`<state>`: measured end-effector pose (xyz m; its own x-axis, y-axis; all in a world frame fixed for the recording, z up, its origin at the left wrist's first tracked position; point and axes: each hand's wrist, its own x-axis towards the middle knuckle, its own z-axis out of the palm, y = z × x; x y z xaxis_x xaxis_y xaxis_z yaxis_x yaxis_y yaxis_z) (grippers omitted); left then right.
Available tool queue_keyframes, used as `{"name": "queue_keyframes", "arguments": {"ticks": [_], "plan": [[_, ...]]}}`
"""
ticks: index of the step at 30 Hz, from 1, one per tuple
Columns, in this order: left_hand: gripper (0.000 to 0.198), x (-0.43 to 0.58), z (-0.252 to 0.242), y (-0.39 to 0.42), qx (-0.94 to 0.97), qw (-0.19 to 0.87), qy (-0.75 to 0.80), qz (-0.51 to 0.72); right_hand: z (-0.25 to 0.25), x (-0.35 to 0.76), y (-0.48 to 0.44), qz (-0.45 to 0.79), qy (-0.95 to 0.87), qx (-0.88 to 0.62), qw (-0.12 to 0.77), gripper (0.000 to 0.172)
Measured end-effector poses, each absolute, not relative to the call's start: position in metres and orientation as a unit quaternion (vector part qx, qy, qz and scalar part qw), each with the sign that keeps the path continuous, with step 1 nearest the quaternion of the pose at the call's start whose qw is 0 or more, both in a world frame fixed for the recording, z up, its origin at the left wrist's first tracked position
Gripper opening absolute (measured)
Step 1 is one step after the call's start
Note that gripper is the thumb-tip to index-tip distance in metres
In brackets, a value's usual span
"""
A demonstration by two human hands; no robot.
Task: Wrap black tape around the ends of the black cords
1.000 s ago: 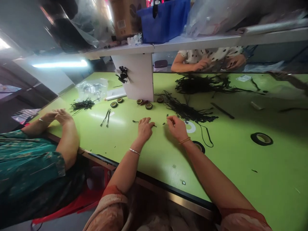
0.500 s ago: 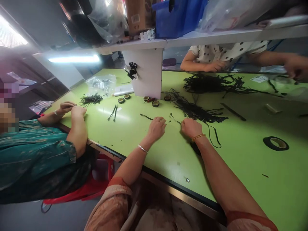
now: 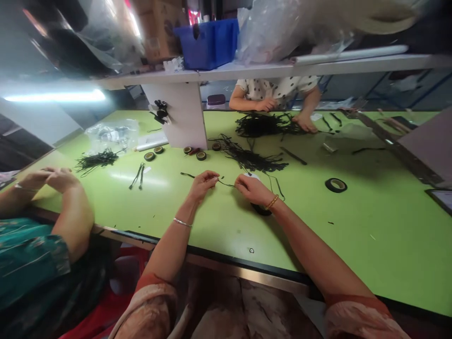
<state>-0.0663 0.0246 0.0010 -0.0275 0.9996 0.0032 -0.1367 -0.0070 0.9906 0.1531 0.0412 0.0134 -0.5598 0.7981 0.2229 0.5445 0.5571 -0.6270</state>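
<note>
Both my hands rest over a green table [image 3: 219,226]. My left hand [image 3: 202,183] is closed in a pinch on one end of a thin black cord [image 3: 226,183]. My right hand [image 3: 251,188] is closed on the cord's other end, so the cord stretches between them just above the table. A pile of black cords [image 3: 251,159] lies right behind my hands. A black tape roll [image 3: 261,209] sits partly under my right wrist.
Another tape roll [image 3: 335,184] lies to the right, several small rolls [image 3: 197,153] by a white shelf post [image 3: 183,117]. A person in teal sits at left, hands [image 3: 52,178] together. Across the table a person in a dotted shirt handles a cord heap [image 3: 263,125]. A blue bin [image 3: 208,43] stands on the shelf.
My hands lifted from flat on the table and now pinch a black cord between them. The view swung right. The person opposite moved a hand onto the far cord heap.
</note>
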Motion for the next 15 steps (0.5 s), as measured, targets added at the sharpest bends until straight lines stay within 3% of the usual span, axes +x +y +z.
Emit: {"name": "queue_keyframes", "arguments": {"ticks": [7,11,15], "plan": [[0.028,-0.051,-0.002,0.021,0.497,0.507,0.492,0.503,0.008,0.175,0.024,0.266,-0.814,-0.422,0.297,0.024],[0.014,-0.042,-0.001,0.014,0.673,0.356,0.515,0.393,0.010,0.185,0.025,0.258,-0.810,-0.432,0.302,0.028],[0.022,-0.030,0.002,0.007,0.796,0.230,0.482,0.287,0.013,0.194,0.029,0.264,-0.820,-0.416,0.291,0.028]]}}
